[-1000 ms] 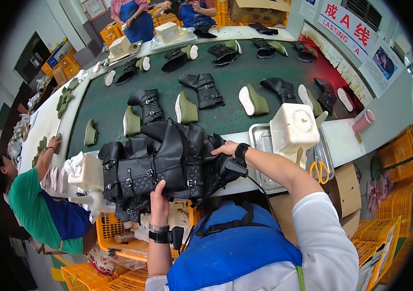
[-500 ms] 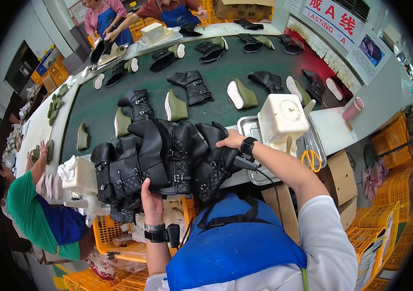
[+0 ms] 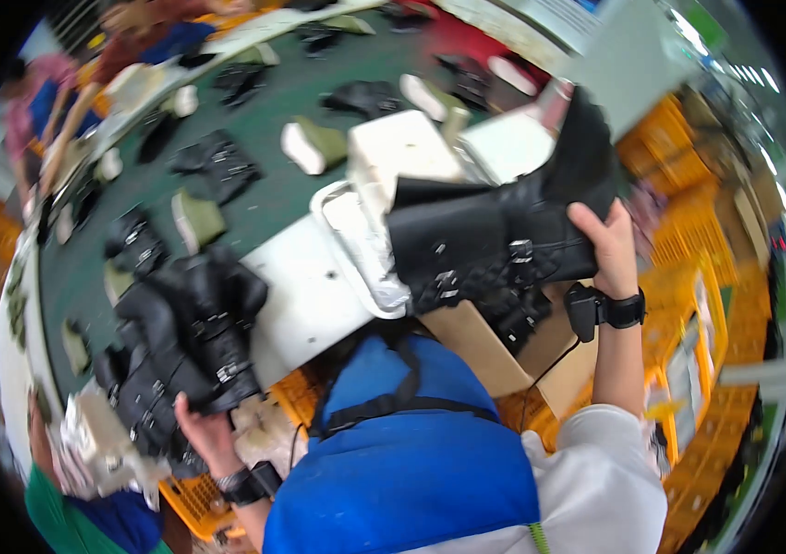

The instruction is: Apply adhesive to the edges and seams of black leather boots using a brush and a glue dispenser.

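Note:
My right hand (image 3: 611, 245) grips a black boot upper (image 3: 495, 226) with straps and buckles. It is raised over the right side, its shaft pointing left. My left hand (image 3: 206, 434) is at the near side of a pile of similar black boot uppers (image 3: 185, 342), thumb in front, with the other fingers partly hidden. The pile lies at the left, over the table's near edge. Below the raised upper, more black uppers (image 3: 513, 319) show in an open cardboard box (image 3: 476, 346).
A green work surface (image 3: 268, 198) carries black uppers and green wedge pieces with pale soles (image 3: 314, 145). A white block-shaped stand (image 3: 398, 148) is by a metal tray (image 3: 347, 254). Orange crates (image 3: 670, 148) stand right. A co-worker in green (image 3: 65, 512) is left; others work far left.
My right hand has swung rightward from the pile, lifting a black boot upper away. My left hand stays at the pile. The view has turned right.

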`<state>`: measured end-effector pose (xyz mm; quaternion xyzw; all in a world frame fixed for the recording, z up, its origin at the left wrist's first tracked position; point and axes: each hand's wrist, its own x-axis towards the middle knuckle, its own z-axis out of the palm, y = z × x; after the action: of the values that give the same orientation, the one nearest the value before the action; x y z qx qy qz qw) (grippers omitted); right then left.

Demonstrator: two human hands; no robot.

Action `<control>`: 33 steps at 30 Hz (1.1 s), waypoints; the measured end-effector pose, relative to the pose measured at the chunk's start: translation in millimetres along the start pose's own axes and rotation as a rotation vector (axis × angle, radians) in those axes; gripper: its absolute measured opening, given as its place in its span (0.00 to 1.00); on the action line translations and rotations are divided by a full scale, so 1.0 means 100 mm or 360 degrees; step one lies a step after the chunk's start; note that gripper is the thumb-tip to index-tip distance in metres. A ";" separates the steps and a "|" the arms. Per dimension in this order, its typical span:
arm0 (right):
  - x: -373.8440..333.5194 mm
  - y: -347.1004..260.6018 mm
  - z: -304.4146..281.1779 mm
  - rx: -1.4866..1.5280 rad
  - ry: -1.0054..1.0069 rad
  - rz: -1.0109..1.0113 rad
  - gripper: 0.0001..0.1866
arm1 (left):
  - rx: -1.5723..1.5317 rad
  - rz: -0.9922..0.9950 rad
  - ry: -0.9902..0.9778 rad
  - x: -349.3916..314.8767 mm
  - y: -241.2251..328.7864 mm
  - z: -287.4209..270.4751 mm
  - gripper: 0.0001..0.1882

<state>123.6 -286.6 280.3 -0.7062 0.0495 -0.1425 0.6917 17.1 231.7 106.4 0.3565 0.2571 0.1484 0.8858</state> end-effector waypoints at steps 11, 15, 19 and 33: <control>-0.97 1.63 -2.56 -0.0465 0.1698 0.0429 0.22 | 0.0107 -0.0068 0.0078 0.06 0.06 -0.05 0.24; -1.04 2.46 -2.53 -0.0660 0.1419 0.1438 0.27 | 0.0141 -0.0058 0.0118 -0.01 0.08 -0.06 0.26; -1.24 3.00 -2.62 -0.1616 0.0374 0.1869 0.21 | 0.0149 -0.0068 0.0121 0.06 0.02 0.02 0.26; 0.57 0.82 -0.58 -0.0374 -0.0755 0.0514 0.11 | 0.0196 0.0269 0.0252 -0.17 0.01 0.52 0.22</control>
<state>172.5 -361.1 206.6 -0.7780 0.0143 0.1448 0.6112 32.3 196.2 144.9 0.4178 0.3041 0.2342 0.8235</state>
